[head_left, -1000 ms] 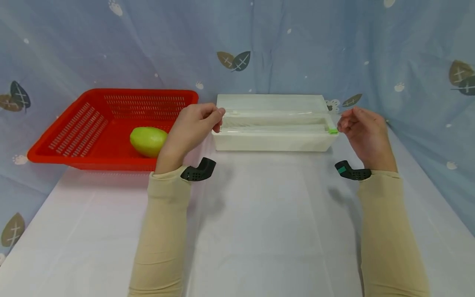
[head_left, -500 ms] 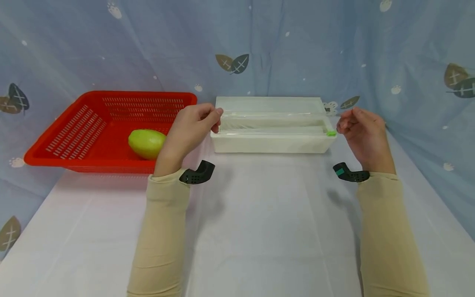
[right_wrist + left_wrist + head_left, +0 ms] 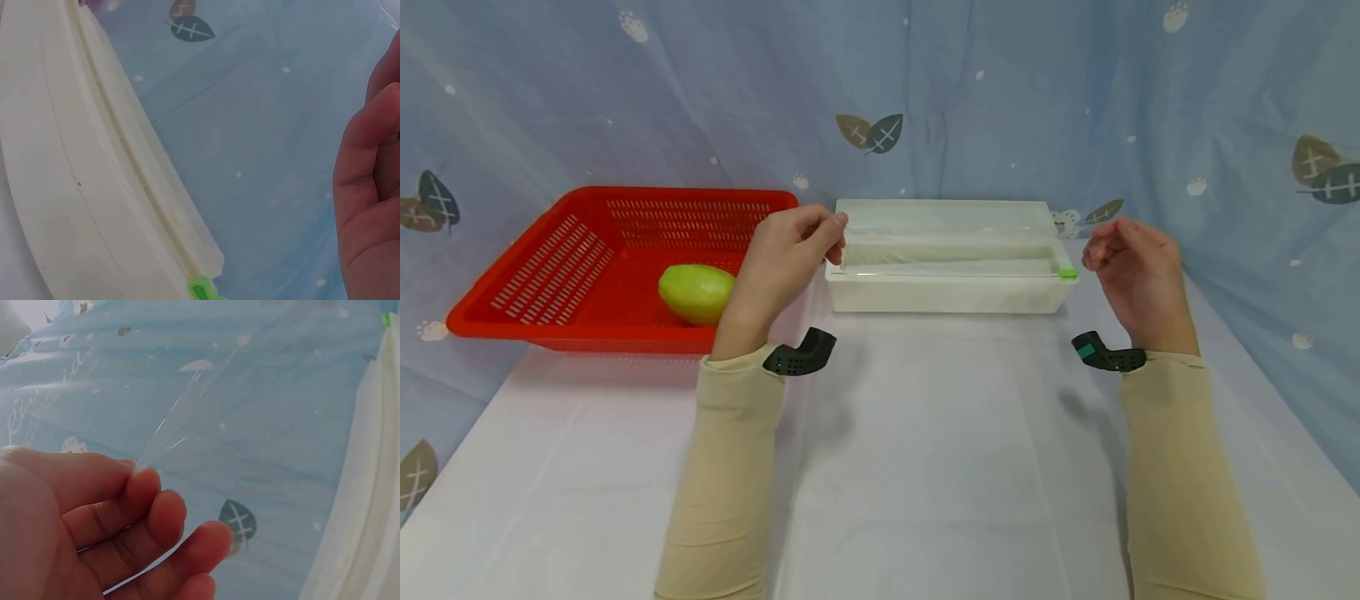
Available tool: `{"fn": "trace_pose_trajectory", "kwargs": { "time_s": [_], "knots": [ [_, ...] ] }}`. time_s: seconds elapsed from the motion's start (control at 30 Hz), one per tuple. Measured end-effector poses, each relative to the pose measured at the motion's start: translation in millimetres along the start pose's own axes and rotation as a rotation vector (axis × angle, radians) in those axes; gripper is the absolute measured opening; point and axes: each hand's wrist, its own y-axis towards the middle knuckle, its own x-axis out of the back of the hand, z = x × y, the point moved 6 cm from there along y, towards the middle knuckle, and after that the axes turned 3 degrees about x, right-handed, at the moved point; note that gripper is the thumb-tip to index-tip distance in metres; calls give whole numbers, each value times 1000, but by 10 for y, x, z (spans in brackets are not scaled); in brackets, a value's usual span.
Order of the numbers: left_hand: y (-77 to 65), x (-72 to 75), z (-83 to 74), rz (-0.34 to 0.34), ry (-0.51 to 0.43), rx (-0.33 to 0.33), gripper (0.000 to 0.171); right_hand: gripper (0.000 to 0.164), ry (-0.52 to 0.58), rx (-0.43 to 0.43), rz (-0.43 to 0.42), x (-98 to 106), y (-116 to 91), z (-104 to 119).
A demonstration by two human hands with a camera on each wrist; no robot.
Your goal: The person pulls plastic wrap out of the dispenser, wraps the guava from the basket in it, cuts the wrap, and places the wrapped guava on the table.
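A white cling film dispenser box (image 3: 951,294) stands on the table with its lid raised at the back and a green slider (image 3: 1067,272) at its right end. Clear cling film (image 3: 167,428) stretches above it between both hands. My left hand (image 3: 786,258) pinches the film between thumb and index finger near the box's left end. My right hand (image 3: 1138,279) pinches the film's other side, just off the right end. In the right wrist view only part of that hand's curled fingers (image 3: 362,162) shows at the edge, and its pinch is out of frame.
Left of the box is a red slotted plastic basket (image 3: 580,332) holding a green oval fruit (image 3: 696,293), partly behind the left wrist. A white cloth covers the table (image 3: 940,467). A blue patterned curtain (image 3: 1000,100) hangs directly behind the box and basket.
Both hands keep their pinch on the film and have risen slightly relative to the box. The whole head view has tilted up a little, so box and basket sit lower in it.
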Motion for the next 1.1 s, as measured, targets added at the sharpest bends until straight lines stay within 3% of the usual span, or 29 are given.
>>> {"fn": "trace_pose_trajectory", "kwargs": {
  "time_s": [0.23,0.47,0.6,0.77,0.93,1.1],
  "knots": [
    [-6,4,-23,-18,-55,-27,37,27,45,42,8,-14,4,23],
    [31,-31,-10,19,-387,-22,32,25,76,84,-28,-41,13,64],
    [17,-22,-9,5,-475,-36,31,25,98,93,-27,-73,16,81],
    [-12,-29,-27,48,-591,-47,33,25,143,97,-25,-86,11,88],
    [-27,-29,-37,67,-660,-43,34,24,169,94,-19,-98,11,94],
    [-22,-21,-55,43,-682,-43,34,24,190,94,-7,-124,24,107]
  ]
}}
